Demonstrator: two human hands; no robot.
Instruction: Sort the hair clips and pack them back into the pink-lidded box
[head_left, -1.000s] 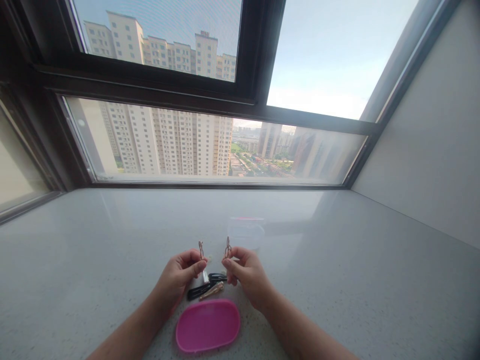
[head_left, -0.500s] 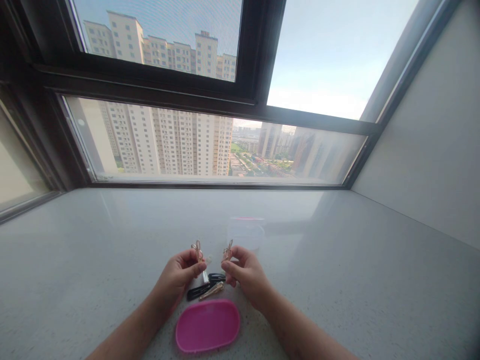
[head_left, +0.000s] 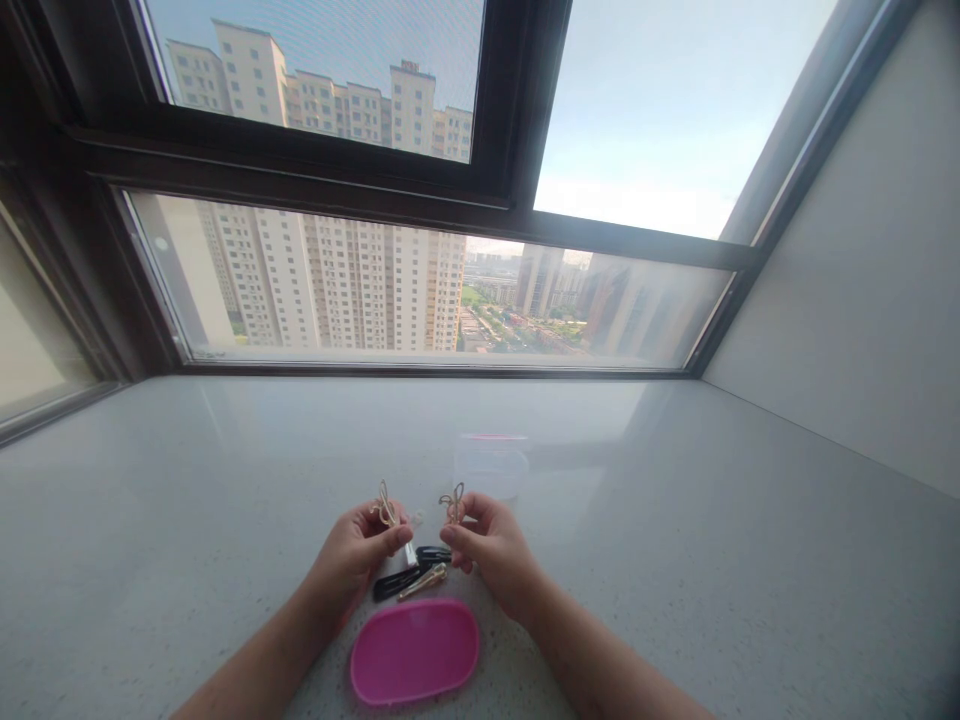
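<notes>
My left hand (head_left: pixel 367 545) pinches a gold, bow-shaped hair clip (head_left: pixel 385 505) between thumb and fingers. Its twin, another gold bow hair clip (head_left: pixel 454 502), stands upright in the closed fingers of my right hand (head_left: pixel 487 545). Both hands are raised a little over a small pile on the sill. In that pile lie black snap hair clips (head_left: pixel 396 583) and a plain gold hair clip (head_left: pixel 424 581). A silvery piece (head_left: pixel 410 555) shows just below my left fingertips; I cannot tell whether it belongs to the held clip.
Close to me lies a shallow pink oval tray or lid (head_left: pixel 416 650). Behind my right hand stands a clear plastic box (head_left: pixel 491 462). The speckled white sill (head_left: pixel 262 450) runs to a dark window frame (head_left: pixel 420 371), with a white wall (head_left: pixel 862 300) at right.
Both gold bow clips have turned slightly in my fingers, the left one tipping leftward and the right one showing its loops more broadly. My hands have hardly moved.
</notes>
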